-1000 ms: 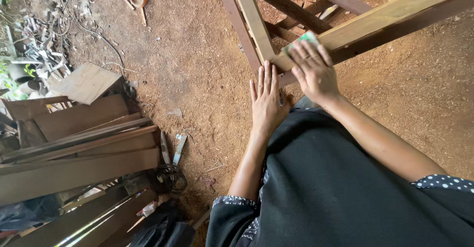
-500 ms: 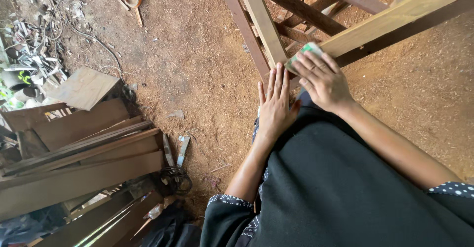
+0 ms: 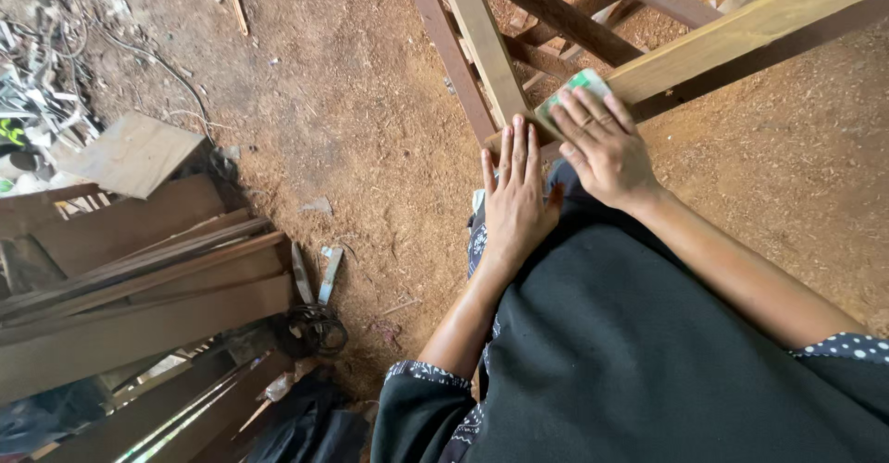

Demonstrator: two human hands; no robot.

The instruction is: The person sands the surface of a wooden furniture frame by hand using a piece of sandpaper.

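— Pressing down with the right hand (image 3: 602,143), is it? What's under it?

— A small green-and-white pad (image 3: 576,85), most likely sanding paper. It lies flat on the pale wooden rail (image 3: 741,32), at the rail's near end, where it meets the upright post (image 3: 482,42) of the frame. The fingers (image 3: 582,116) are spread flat over the pad, so the grip is a flat press from above, not a pinch. Only the pad's far corner shows beyond the fingertips.

— Which way does the rail run from that hand?

— Its long axis climbs up and to the right in the view, away from the person. The pad sits at the low left end of it, so the whole free length of rail lies to the upper right of the hand.

— And the left hand (image 3: 514,199)?

— Open, fingers together and straight, palm laid flat just beside the right hand. Its fingertips touch the corner of the frame where rail and post join. It holds nothing.

— Which hand is nearer the pad?

— The right, plainly; it is on it. The left is just below and to the left.

— Anything else about?

— Reddish dirt floor (image 3: 352,120), and a stack of dark boards (image 3: 139,287) well off to the left.
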